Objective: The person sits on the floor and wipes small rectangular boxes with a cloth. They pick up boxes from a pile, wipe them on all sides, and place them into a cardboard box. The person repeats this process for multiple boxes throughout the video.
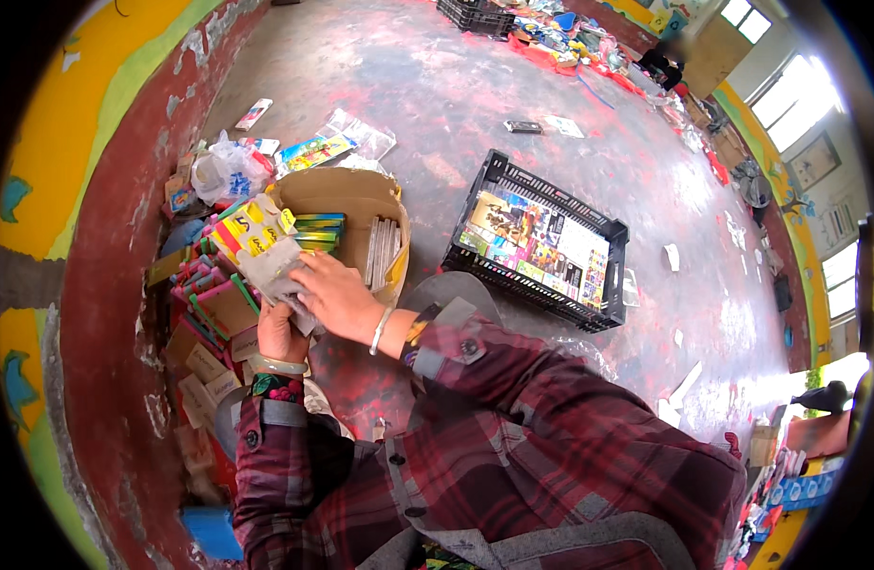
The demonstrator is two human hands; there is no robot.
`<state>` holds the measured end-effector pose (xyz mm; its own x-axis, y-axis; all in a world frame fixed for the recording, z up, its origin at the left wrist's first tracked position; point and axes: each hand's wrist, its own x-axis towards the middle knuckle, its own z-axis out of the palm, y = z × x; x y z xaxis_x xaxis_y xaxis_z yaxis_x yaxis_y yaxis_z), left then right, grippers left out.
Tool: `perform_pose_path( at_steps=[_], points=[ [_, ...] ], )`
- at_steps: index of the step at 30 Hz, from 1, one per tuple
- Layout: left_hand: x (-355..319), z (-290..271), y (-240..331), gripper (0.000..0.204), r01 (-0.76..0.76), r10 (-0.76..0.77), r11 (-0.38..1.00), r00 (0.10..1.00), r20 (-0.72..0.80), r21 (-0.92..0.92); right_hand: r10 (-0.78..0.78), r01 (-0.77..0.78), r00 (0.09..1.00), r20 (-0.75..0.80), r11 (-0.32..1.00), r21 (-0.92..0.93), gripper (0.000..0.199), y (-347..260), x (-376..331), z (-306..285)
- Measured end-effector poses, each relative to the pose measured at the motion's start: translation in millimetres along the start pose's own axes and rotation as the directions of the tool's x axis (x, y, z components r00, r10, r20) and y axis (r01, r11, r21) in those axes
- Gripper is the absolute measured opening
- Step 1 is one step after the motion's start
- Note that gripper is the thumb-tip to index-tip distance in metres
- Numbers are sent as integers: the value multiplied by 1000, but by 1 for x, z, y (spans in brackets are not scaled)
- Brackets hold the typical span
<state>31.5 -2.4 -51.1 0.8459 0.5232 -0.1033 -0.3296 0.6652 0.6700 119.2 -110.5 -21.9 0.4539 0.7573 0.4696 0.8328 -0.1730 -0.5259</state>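
Both hands meet over a stack of flat packets point(256, 249) at about 9 o'clock in the view, just left of an open cardboard box point(356, 204). The left hand point(277, 332) is curled under the stack's near end, propping it from below, while the right hand point(334, 294) lies across the top with fingers bent over a grey packet, so the pile stays squared between them. The top packets are yellow with red and green patches. Inside the box, thin booklets stand on edge against the right wall, and green and yellow packs lie flat at the back. At 2 o'clock from the hands a black plastic crate point(541, 242) sits on the floor point(437, 95), lined with colourful printed sheets. Pink-edged cards point(218, 304) lean beside the wall point(104, 313) at 8 o'clock.
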Motion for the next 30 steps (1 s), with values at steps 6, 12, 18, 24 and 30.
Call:
perform_pose_path(
  at_steps=[6, 12, 18, 24, 30],
  points=[
    [-4, -9, 9, 53, -42, 43, 999, 999, -29, 18, -164, 165, 986, 29, 985, -45, 33, -1, 1, 2],
    [-1, -8, 34, 50, -131, 102, 977, 980, -174, -168, 327, -341, 932, 157, 937, 75, 16, 39, 19, -9],
    [-2, -5, 28, 48, -55, 41, 952, 998, -51, -300, 668, -301, 670, 325, -155, 941, 26, 48, 36, -44],
    [-9, 4, 27, 51, -13, 16, 993, 1000, 20, -120, 304, -527, 841, 448, 271, 805, 33, 22, 19, -4],
    [-6, -2, 41, 52, -151, 136, 957, 988, -76, -250, 350, -674, 719, 600, 144, 724, 28, 47, 20, -26]
  ],
)
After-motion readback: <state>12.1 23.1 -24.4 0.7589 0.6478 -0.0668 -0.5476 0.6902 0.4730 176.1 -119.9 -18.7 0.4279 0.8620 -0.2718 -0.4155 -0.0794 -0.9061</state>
